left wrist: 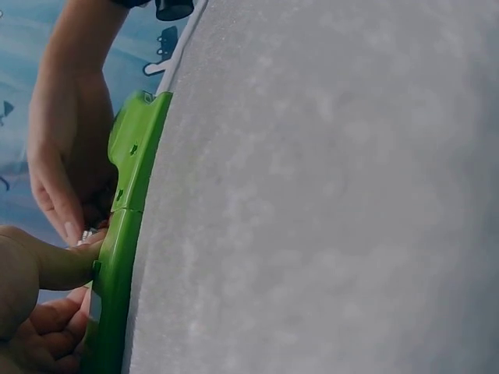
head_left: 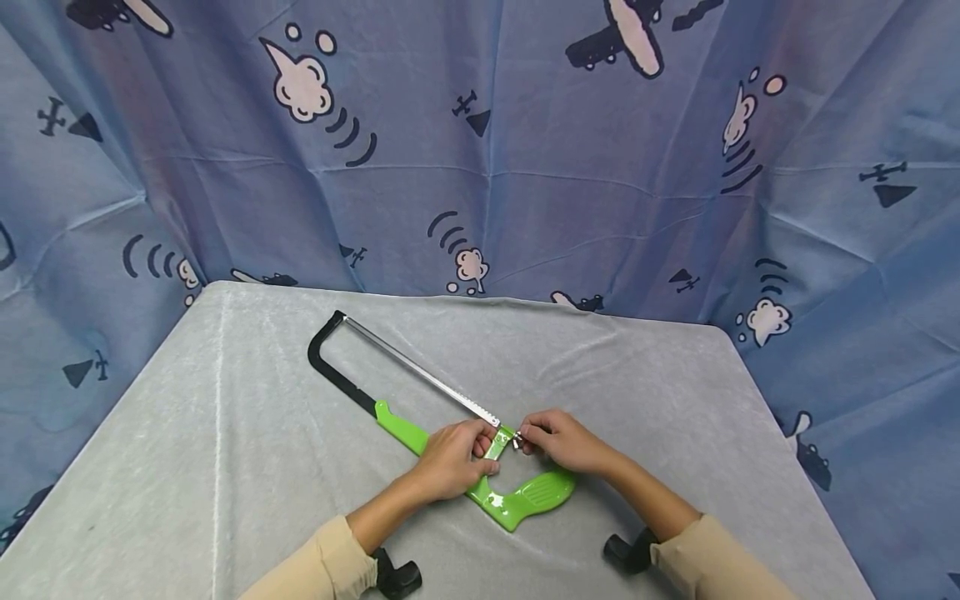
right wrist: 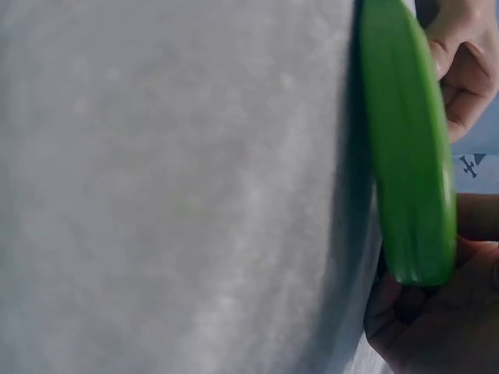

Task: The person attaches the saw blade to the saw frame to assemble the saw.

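Observation:
A hacksaw lies on the table, with a bright green handle (head_left: pixel 543 493), a black bent frame (head_left: pixel 324 365) and a silver toothed blade (head_left: pixel 420 367) stretched toward the far left. My left hand (head_left: pixel 450 461) grips the green post near the blade's close end, its thumb on one side and fingers on the other. At that post, the right hand (head_left: pixel 566 442) pinches a small metal wing nut (head_left: pixel 517 441) between thumb and fingers. In the left wrist view the green handle (left wrist: pixel 139 160) partly hides both hands' fingertips. The handle's rounded end (right wrist: pixel 409 148) covers part of the right wrist view.
Pale grey cloth covers the table (head_left: pixel 285 500). Behind and beside it hangs a blue curtain (head_left: pixel 480 150) printed with planes and clouds. Black wrist devices (head_left: pixel 397 577) sit at both beige sleeves (head_left: pixel 318 562).

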